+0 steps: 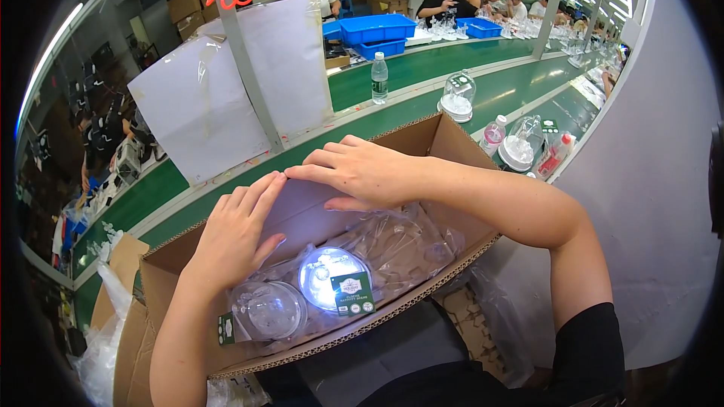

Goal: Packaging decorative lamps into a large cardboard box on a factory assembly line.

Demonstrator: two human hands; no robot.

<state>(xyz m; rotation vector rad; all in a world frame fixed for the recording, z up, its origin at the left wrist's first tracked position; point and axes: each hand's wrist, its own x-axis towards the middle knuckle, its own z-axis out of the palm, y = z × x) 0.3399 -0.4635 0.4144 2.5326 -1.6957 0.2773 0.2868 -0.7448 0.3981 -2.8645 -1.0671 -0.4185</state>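
Observation:
An open cardboard box point(467, 252) stands before me, tilted across the view. My left hand point(237, 222) reaches over its far wall, fingers stretched out and thumb apart. From the right, my right hand point(362, 173) spans the same wall with its fingers extended and its thumb lower inside. The two index fingertips meet near the far rim; neither hand appears to hold anything. Inside, at the near side, a clear dome point(270, 309) lies beside a brightly lit round dome point(320, 275) with a green card point(353, 294). Crumpled clear plastic film point(403, 237) covers the right part.
Beyond the box runs a green conveyor belt point(347, 117). On and beside it are a water bottle point(379, 79), domes on white bases point(457, 98) and a pink-labelled bottle point(494, 134). White boards point(204, 102) and a metal post point(245, 53) rise behind. People sit farther off.

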